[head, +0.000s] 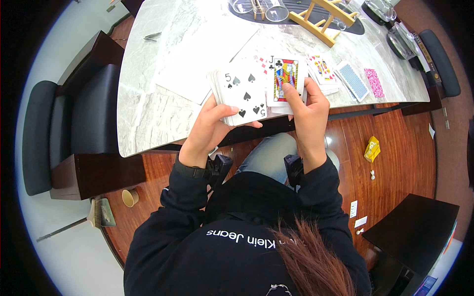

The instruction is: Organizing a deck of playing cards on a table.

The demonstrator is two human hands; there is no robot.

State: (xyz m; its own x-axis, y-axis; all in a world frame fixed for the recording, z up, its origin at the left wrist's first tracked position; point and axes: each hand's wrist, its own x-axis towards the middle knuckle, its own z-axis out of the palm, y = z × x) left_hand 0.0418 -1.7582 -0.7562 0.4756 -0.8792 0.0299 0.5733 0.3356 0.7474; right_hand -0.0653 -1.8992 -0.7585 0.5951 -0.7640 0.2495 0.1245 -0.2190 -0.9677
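Observation:
My left hand grips a thick, slightly fanned stack of playing cards, with the five of spades face up on top. Beside it, my right hand holds a few cards, thumb on the jack of clubs. Behind the held cards, a face-up card with red diamonds shows in part. To the right of my right hand lie a face-up pile topped by a red court card, blue-backed cards and a pink-patterned card.
White paper sheets lie on the marble-patterned table. A wooden rack and glassware stand at the back, with glass containers at right. A black chair is at left. A yellow packet lies on the floor.

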